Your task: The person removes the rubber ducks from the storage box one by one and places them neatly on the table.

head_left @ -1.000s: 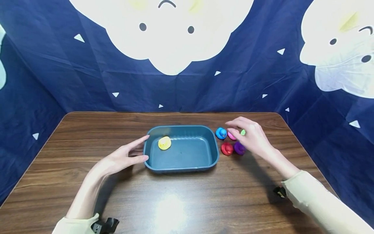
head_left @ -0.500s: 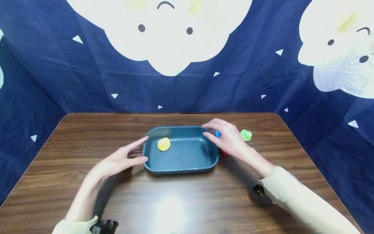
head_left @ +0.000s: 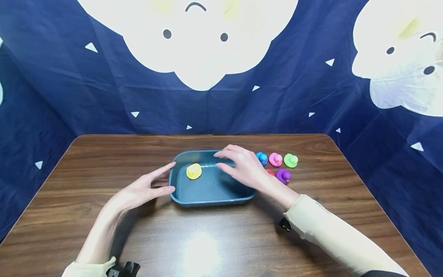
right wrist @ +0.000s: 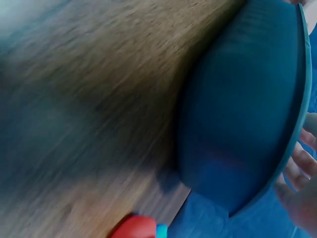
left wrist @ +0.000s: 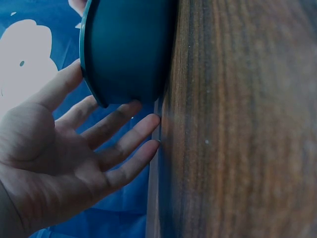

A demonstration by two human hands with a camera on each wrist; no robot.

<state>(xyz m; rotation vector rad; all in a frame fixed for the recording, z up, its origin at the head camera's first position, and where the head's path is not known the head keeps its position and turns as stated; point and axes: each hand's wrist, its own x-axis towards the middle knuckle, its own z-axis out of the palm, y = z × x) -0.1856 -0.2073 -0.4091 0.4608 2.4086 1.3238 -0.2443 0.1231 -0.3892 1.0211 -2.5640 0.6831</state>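
A blue-green plastic bin (head_left: 207, 202) stands on the table, with a yellow rubber duck (head_left: 194, 171) lying inside near its left end. My left hand (head_left: 143, 188) spreads its fingers against the bin's left end, thumb and index at the rim; in the left wrist view the palm is bare. My right hand (head_left: 243, 167) hovers over the right half of the bin, thumb and fingers apart with nothing seen between them, pointing toward the duck. Right of the bin sit ducks in blue (head_left: 262, 158), pink (head_left: 275, 159), green (head_left: 290, 160), purple (head_left: 283, 176) and red (head_left: 270, 172), the red one mostly hidden by the hand.
The wooden table (head_left: 194, 246) ends at a far edge close behind the bin. A dark blue cloth (head_left: 104, 96) with white cloud faces hangs behind and at the sides. Each wrist carries a small black camera mount.
My right hand has swept left from above the coloured ducks to over the bin, uncovering the pink, green and purple ducks. The left hand and the bin hold their place.
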